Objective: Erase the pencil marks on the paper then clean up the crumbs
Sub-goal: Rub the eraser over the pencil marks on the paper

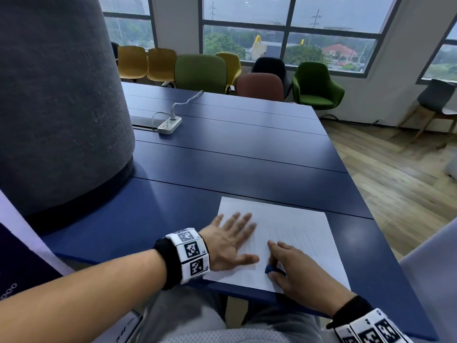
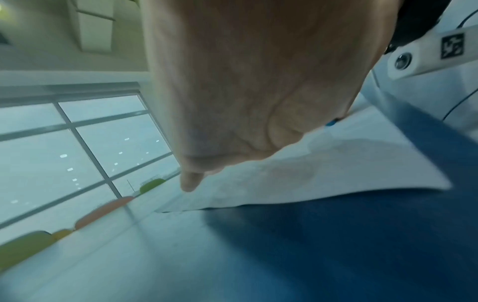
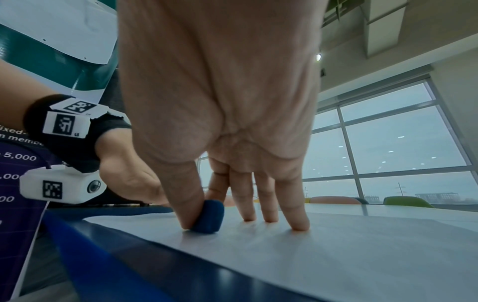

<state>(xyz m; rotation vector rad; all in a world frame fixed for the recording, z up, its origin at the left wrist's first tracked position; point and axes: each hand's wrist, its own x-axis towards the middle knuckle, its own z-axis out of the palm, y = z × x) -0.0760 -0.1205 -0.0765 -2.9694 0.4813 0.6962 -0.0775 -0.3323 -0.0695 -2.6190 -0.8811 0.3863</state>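
Note:
A white sheet of paper [image 1: 304, 233] lies near the front edge of the blue table [image 1: 235, 159], with faint pencil lines across its middle. My left hand [image 1: 230, 241] lies flat with spread fingers on the sheet's left part and presses it down; in the left wrist view only the palm [image 2: 245, 92] and the paper [image 2: 323, 173] show. My right hand [image 1: 289, 266] pinches a small blue eraser [image 1: 270, 268] between thumb and index finger, and the eraser [image 3: 209, 217] touches the paper [image 3: 336, 245] near its front edge. The other three fingertips [image 3: 300, 224] rest on the sheet. I cannot make out any crumbs.
A tall grey felt column [image 1: 61, 107] stands on the table at the left. A white power strip [image 1: 170, 125] with a cable lies farther back. Coloured chairs [image 1: 200, 73] line the far side under the windows. The table's right edge drops to a wooden floor [image 1: 395, 174].

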